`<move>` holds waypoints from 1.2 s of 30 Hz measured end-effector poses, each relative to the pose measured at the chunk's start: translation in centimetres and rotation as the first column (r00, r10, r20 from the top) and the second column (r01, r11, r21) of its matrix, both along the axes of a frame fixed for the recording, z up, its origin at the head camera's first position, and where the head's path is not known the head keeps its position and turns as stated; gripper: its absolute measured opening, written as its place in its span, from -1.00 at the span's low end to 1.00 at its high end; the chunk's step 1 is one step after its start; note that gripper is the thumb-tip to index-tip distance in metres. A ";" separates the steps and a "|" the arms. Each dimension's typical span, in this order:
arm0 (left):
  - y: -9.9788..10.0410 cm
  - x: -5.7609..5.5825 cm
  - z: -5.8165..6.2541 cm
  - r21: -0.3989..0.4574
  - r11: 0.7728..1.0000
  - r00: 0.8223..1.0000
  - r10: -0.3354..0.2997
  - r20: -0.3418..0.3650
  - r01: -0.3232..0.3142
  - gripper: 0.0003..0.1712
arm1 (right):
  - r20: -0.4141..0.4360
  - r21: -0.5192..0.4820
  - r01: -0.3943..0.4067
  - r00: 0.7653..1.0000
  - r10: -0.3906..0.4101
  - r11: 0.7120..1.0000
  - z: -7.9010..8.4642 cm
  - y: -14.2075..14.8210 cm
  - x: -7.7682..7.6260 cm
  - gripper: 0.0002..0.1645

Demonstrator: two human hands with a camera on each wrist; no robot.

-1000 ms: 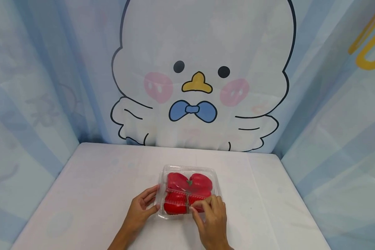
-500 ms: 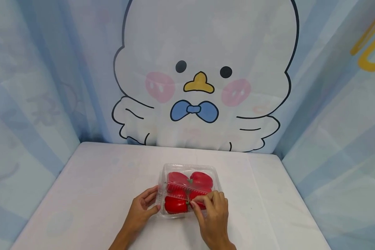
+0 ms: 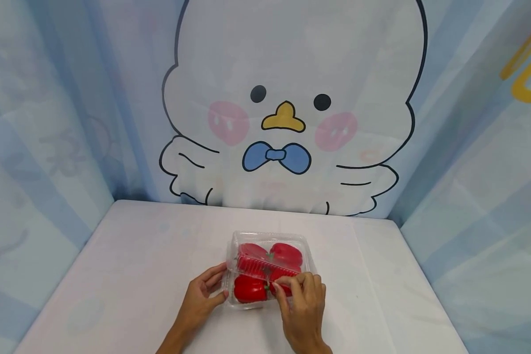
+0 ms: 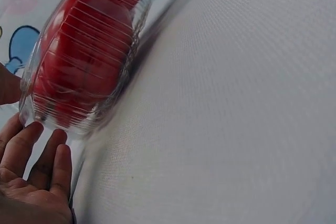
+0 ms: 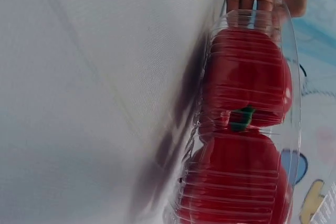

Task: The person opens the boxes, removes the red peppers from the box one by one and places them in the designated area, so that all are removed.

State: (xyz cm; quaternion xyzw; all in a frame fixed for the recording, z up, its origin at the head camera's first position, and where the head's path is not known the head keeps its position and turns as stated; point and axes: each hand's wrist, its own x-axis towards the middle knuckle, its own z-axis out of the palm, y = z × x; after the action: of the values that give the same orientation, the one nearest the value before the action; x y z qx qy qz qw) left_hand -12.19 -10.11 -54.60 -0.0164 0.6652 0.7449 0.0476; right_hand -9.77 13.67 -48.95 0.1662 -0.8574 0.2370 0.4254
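Note:
A clear plastic clamshell container [image 3: 243, 307] holding several red bell peppers [image 3: 250, 288] lies on the white table in the head view. Its ribbed lid [image 3: 258, 267] is tilted up along the near side, and the far side stays down. With thumb and index finger my right hand [image 3: 302, 312] pinches the lid's near edge. My left hand [image 3: 198, 297] grips the container's left side, thumb at the front corner. In the left wrist view the left fingertips [image 4: 62, 153] press the ribbed end. A green stem [image 5: 241, 119] shows between two peppers in the right wrist view.
The white-covered table [image 3: 159, 236] stretches around the container. Behind it hangs a curtain [image 3: 363, 59] printed with a cartoon bird, with light-blue curtains [image 3: 482, 211] at both sides.
The lid's near edge has risen and shifted away from the front, uncovering the near peppers. My right hand has moved slightly up and away with it. The left hand keeps its hold.

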 end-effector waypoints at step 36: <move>-0.1 0.2 -0.5 -0.014 0.999 0.997 -0.039 -0.069 0.038 -0.22 | -0.038 -0.082 -0.048 0.998 0.045 0.995 7.0 4.4 -8.6 -0.77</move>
State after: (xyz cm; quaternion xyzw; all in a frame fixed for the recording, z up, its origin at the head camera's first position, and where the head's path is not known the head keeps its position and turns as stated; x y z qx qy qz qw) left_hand -12.01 -10.17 -55.06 0.0221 0.6713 0.7399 0.0386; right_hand -18.39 18.03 -41.98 0.1727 -0.8350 0.2792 0.4416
